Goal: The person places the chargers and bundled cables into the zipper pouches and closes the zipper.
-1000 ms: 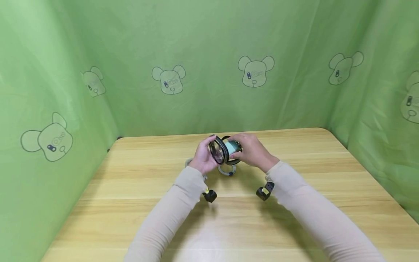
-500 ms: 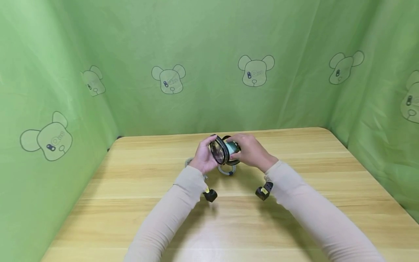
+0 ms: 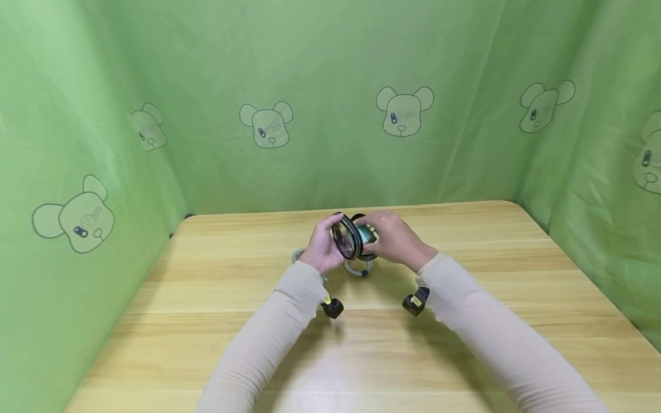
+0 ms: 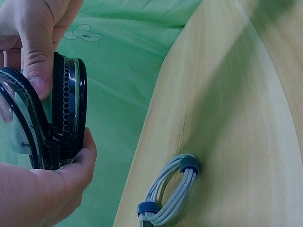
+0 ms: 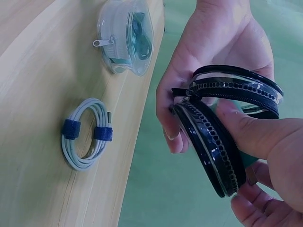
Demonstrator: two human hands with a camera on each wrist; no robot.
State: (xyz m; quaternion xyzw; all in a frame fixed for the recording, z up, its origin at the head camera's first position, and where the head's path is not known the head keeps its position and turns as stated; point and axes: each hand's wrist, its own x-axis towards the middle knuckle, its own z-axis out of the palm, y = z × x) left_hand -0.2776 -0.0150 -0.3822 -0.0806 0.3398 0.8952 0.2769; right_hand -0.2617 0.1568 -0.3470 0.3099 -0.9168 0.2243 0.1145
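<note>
A round clear zip case (image 3: 347, 236) with black trim is held up over the table, its two halves spread apart. My left hand (image 3: 321, 252) grips it from the left, thumb on the upper rim and fingers beneath. My right hand (image 3: 395, 236) holds a teal thing (image 3: 366, 233) between the halves; its kind cannot be told. In the right wrist view, the right thumb (image 5: 236, 125) reaches inside the opening, and part of the teal thing (image 5: 248, 160) shows under it. The black zip teeth (image 4: 66, 97) face the left wrist camera.
A coiled grey cable (image 5: 87, 135) with blue straps lies on the wooden table (image 3: 465, 344) below the hands. Left of it stands a clear pouch (image 5: 125, 38) with a white zip pull and a teal cord inside. Green curtains (image 3: 330, 166) surround the table.
My right hand has shifted slightly left, and less of the teal thing shows between the case halves. My left hand stays nearly in place.
</note>
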